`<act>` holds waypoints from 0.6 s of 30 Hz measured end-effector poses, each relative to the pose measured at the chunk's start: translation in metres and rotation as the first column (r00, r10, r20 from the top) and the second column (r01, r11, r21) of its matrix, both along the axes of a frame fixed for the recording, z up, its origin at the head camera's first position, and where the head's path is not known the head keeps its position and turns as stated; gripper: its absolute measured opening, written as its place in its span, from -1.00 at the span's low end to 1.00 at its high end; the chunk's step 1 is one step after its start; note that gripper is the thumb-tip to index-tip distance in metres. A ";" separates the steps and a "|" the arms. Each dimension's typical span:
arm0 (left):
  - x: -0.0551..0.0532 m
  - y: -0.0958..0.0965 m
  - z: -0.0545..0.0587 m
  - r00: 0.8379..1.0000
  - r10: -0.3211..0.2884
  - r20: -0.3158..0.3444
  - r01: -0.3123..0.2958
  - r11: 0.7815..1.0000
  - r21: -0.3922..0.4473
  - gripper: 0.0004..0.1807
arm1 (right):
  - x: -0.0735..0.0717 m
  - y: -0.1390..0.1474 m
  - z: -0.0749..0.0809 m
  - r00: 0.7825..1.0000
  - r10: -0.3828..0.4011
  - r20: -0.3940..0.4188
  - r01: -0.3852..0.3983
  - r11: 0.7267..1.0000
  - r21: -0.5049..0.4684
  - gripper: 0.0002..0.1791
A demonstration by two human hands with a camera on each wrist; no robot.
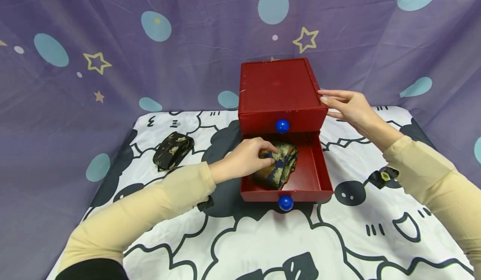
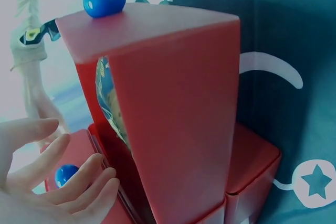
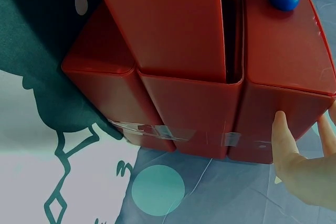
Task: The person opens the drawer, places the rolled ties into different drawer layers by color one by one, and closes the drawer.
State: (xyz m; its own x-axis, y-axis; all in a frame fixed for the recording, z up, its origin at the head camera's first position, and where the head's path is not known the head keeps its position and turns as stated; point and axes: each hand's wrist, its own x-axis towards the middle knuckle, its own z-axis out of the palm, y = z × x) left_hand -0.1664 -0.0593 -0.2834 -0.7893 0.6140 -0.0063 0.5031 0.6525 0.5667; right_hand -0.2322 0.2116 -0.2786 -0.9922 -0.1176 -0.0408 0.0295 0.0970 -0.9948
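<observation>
A red plastic drawer cabinet point(image 1: 278, 84) stands at the back of the table, its middle drawer point(image 1: 307, 177) pulled out toward me. Folded fabric with a dark blue and golden-green pattern point(image 1: 286, 161) lies in the left part of that drawer. Over this fabric is my left hand point(image 1: 246, 157), fingers loosely bent; in the left wrist view the hand point(image 2: 65, 182) has nothing in its grasp. My right hand point(image 1: 353, 107) rests its fingertips against the cabinet's upper right side, and the right wrist view also shows its fingers point(image 3: 283, 135) at that red wall.
Left of the cabinet, a dark folded fabric bundle with a pale pattern point(image 1: 173, 150) lies on the cartoon-print tablecloth point(image 1: 225, 246). Blue ball knobs point(image 1: 282, 126) stick out from the drawer fronts. A purple curtain point(image 1: 210, 42) hangs close behind the cabinet.
</observation>
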 end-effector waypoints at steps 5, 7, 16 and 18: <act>0.009 -0.001 0.000 0.999 -0.027 -0.035 0.028 0.999 0.027 -0.75 | 0.000 0.000 0.000 1.000 -0.003 -0.004 0.003 1.000 0.008 -0.42; 0.012 -0.002 0.000 0.998 -0.042 -0.038 0.043 0.998 0.039 -0.75 | 0.000 0.000 0.000 1.000 -0.003 -0.005 0.003 1.000 0.012 -0.42; 0.027 -0.003 -0.003 0.991 -0.099 -0.091 0.105 0.992 0.066 -0.76 | 0.000 0.001 -0.001 1.000 0.000 -0.005 0.000 1.000 0.017 -0.40; 0.030 -0.003 -0.004 0.990 -0.104 -0.095 0.112 0.991 0.072 -0.76 | 0.000 0.001 -0.001 1.000 0.001 -0.004 -0.001 1.000 0.013 -0.41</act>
State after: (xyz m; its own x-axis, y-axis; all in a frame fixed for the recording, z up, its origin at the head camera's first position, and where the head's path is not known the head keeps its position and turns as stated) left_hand -0.1367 -0.0622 -0.2873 -0.7134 0.6915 0.1131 0.6200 0.5478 0.5617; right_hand -0.2325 0.2124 -0.2793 -0.9922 -0.1185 -0.0384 0.0253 0.1096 -0.9937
